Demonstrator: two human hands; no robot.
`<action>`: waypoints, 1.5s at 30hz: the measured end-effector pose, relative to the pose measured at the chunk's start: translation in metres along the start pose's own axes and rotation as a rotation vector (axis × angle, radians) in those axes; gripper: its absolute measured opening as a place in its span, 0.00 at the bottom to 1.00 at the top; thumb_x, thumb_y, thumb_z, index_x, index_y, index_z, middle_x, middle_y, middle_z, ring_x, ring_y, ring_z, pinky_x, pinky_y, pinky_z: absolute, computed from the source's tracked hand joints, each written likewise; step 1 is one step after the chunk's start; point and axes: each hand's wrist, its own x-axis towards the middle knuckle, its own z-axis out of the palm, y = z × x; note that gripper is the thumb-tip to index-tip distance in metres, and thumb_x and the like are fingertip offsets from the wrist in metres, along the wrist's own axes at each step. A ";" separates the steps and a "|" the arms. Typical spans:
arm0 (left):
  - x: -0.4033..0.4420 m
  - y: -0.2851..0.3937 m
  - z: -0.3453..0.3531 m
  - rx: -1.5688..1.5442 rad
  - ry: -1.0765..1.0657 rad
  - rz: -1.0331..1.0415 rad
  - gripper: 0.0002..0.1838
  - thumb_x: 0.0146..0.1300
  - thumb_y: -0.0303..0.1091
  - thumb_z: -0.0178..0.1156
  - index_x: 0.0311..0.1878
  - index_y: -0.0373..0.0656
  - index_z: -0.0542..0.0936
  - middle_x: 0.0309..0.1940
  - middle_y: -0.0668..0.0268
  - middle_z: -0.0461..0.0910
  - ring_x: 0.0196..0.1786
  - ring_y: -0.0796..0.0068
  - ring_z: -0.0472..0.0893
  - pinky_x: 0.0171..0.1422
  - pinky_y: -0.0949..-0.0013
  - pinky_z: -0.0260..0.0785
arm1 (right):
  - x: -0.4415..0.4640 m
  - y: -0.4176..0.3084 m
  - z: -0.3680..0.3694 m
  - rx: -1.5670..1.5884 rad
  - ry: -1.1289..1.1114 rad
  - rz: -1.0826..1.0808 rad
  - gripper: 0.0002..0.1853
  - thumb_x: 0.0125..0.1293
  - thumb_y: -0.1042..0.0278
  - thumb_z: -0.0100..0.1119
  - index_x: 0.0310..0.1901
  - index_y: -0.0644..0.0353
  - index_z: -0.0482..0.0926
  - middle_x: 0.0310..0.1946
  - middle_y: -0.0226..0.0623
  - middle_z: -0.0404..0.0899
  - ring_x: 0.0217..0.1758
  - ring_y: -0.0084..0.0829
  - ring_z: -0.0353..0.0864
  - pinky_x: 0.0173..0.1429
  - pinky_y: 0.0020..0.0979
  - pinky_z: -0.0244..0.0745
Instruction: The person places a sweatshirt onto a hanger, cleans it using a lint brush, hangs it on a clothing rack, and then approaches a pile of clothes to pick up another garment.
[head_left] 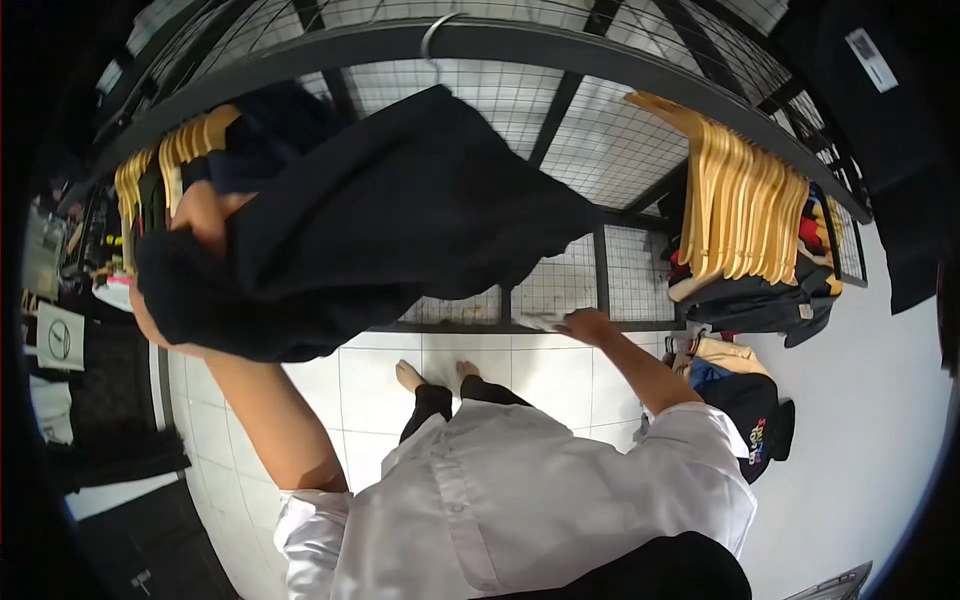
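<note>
A black garment (400,200) hangs from a hanger (432,45) hooked over the dark rail, its cloth spread out to the left. My left hand (203,222) grips the garment's left part, with folds of fabric draped over the wrist and forearm. Lower down on the right, my right hand (586,327) is closed around a small whitish object (541,321). That object is blurred, and its kind cannot be made out. It is apart from the black cloth, below the garment's lower edge.
Several wooden hangers (735,205) hang bunched at the right of the black rail (600,52). More hangers with clothes (180,150) hang at the left. Wire mesh (620,140) backs the rack. Folded clothes and a black cap (765,425) lie at right above the tiled floor (370,400).
</note>
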 end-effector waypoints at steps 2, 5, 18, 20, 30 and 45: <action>0.003 0.003 -0.001 -0.258 -0.050 -0.014 0.07 0.61 0.37 0.55 0.31 0.47 0.73 0.25 0.70 0.74 0.28 0.73 0.74 0.36 0.76 0.65 | 0.004 -0.032 -0.025 0.106 0.339 -0.145 0.22 0.66 0.44 0.51 0.35 0.58 0.78 0.26 0.42 0.80 0.29 0.44 0.81 0.33 0.42 0.77; -0.001 0.007 -0.001 -0.761 -0.192 -0.039 0.09 0.65 0.35 0.50 0.29 0.44 0.71 0.22 0.70 0.71 0.26 0.72 0.72 0.39 0.77 0.65 | 0.021 -0.052 -0.069 0.306 0.615 -0.207 0.18 0.65 0.49 0.56 0.34 0.57 0.75 0.21 0.42 0.77 0.26 0.44 0.80 0.30 0.40 0.76; -0.018 -0.002 0.019 -2.446 -0.617 -0.296 0.20 0.50 0.50 0.54 0.18 0.48 0.60 0.17 0.67 0.61 0.24 0.72 0.61 0.35 0.70 0.55 | 0.009 -0.046 -0.070 0.312 0.796 0.315 0.16 0.55 0.59 0.64 0.43 0.57 0.79 0.25 0.41 0.80 0.31 0.43 0.82 0.32 0.39 0.77; -0.017 0.000 0.013 -2.463 -0.648 -0.246 0.16 0.52 0.43 0.56 0.19 0.46 0.63 0.17 0.69 0.64 0.23 0.75 0.65 0.32 0.73 0.58 | 0.019 -0.023 -0.021 0.110 0.363 0.247 0.15 0.57 0.57 0.61 0.43 0.56 0.80 0.26 0.41 0.81 0.33 0.41 0.83 0.36 0.42 0.79; -0.010 0.018 0.003 -2.724 -0.918 0.093 0.19 0.40 0.54 0.51 0.18 0.47 0.62 0.16 0.68 0.61 0.21 0.72 0.60 0.30 0.72 0.52 | 0.012 -0.049 -0.074 0.306 0.981 0.327 0.19 0.52 0.58 0.67 0.42 0.59 0.78 0.26 0.43 0.80 0.29 0.44 0.82 0.33 0.41 0.77; 0.004 0.088 -0.031 -1.220 -0.394 0.354 0.33 0.50 0.43 0.69 0.60 0.46 0.72 0.62 0.57 0.68 0.63 0.52 0.69 0.68 0.50 0.58 | -0.007 -0.105 -0.228 1.171 1.218 0.225 0.25 0.72 0.54 0.51 0.18 0.59 0.68 0.11 0.23 0.61 0.15 0.16 0.60 0.20 0.26 0.54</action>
